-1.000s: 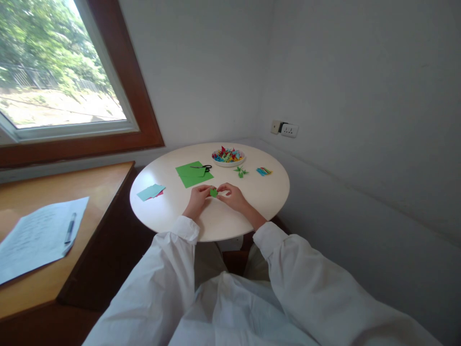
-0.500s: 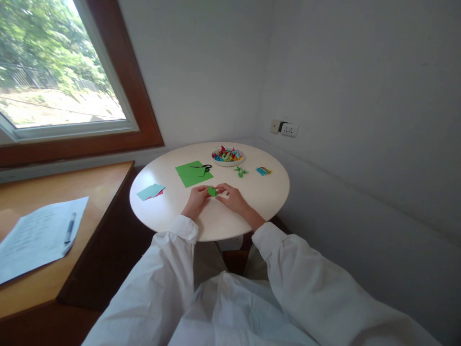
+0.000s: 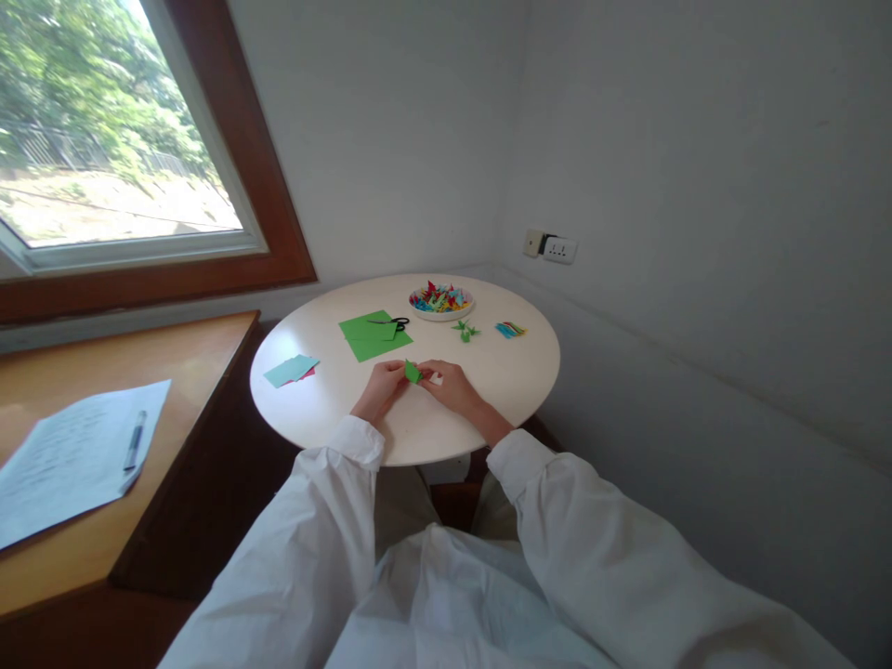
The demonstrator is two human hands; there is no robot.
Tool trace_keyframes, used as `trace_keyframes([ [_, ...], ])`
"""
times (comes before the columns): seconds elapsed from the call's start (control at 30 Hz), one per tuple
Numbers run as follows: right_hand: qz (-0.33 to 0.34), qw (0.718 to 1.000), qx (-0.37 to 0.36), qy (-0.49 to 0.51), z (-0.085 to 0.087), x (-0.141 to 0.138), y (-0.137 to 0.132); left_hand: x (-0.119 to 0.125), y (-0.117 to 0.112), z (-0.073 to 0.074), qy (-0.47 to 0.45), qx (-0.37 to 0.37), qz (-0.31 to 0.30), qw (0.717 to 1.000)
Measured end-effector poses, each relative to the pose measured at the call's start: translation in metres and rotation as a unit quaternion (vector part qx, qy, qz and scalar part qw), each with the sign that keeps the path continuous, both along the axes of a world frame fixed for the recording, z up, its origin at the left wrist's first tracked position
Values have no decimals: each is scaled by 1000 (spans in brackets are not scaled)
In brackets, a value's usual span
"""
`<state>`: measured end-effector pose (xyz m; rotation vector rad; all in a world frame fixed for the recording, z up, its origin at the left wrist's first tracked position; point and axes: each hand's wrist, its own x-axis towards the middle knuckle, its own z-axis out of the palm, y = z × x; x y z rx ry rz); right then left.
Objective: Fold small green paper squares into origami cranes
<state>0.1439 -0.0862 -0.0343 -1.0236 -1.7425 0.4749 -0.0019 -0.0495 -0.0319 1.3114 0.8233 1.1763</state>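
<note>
A small folded green paper piece is pinched between both my hands just above the round white table. My left hand grips its left side with curled fingers. My right hand holds its right side, fingers closed. Behind my hands lie green paper sheets with black scissors on their far edge. Farther back stands a white bowl full of small coloured folded paper figures. A finished green folded figure and a small stack of coloured paper strips lie to its right.
Light blue and pink paper squares lie at the table's left. A wooden ledge on the left carries a printed sheet with a pen. A window is above it; wall sockets are at the back right.
The green paper piece has turned in my fingers and now points up at a slant; my hands stay in the same spot on the table.
</note>
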Motion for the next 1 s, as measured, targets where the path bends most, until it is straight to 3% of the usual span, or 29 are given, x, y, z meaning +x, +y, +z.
trace_keyframes([
  [0.17, -9, 1000, -9, 20, 0, 0, 2, -1, 5, -2, -19, -5, 50, 999],
  [0.33, -39, 996, -34, 71, -5, 3, 11, -3, 8, -2, -18, 40, 105, 993],
  [0.63, -33, 984, -76, 156, -13, 9, 25, 6, -1, 1, 31, 88, 62, 994],
  [1.0, -29, 982, -78, 169, -12, 9, 20, 8, 2, -4, 95, 117, 62, 987],
])
